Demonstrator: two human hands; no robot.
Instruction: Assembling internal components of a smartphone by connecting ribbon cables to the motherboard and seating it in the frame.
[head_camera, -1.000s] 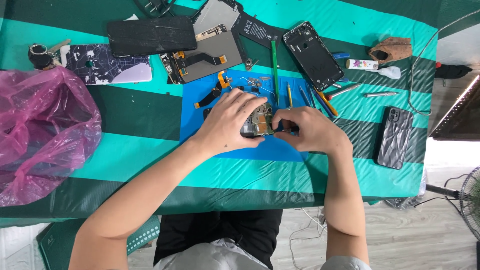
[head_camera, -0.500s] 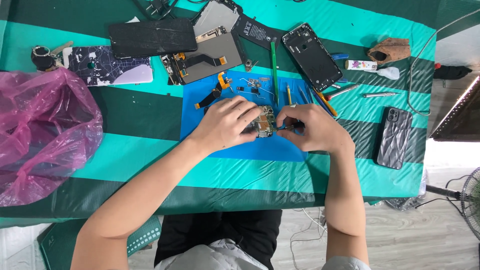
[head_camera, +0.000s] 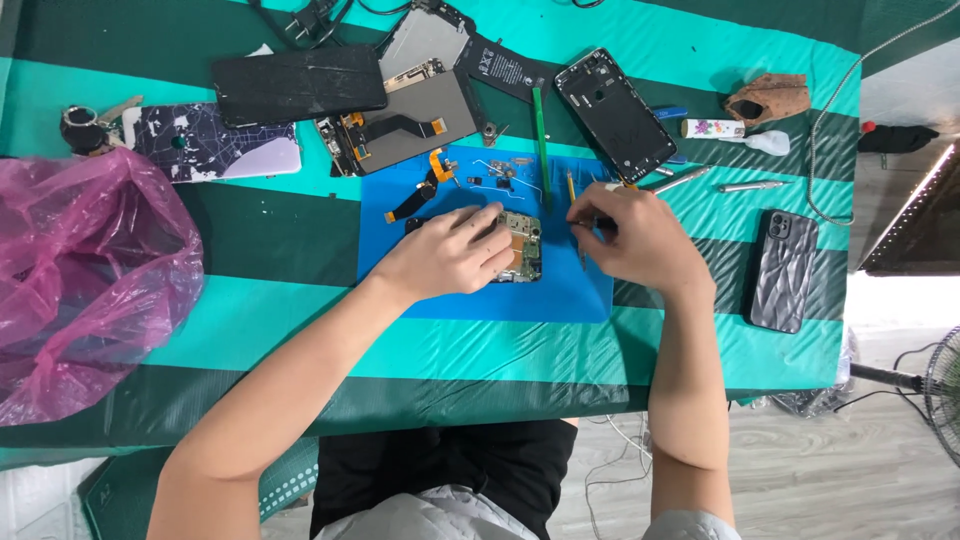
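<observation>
My left hand (head_camera: 448, 255) rests on a blue work mat (head_camera: 560, 290) and its fingers press on a small phone circuit board (head_camera: 522, 245). Just right of the board, my right hand (head_camera: 635, 238) pinches a thin tool, maybe tweezers (head_camera: 580, 224), whose tip points left toward the board. Small loose parts and an orange flex cable (head_camera: 420, 190) lie on the mat behind my hands.
Behind the mat lie a dark screen panel (head_camera: 297, 83), an opened phone frame (head_camera: 405, 118), a black phone shell (head_camera: 615, 113) and a green stick (head_camera: 540, 130). A pink plastic bag (head_camera: 85, 275) sits at left, a dark phone case (head_camera: 782, 270) at right.
My right hand has drawn a little to the right, away from the circuit board, so more of the board shows. My left hand stays on the board.
</observation>
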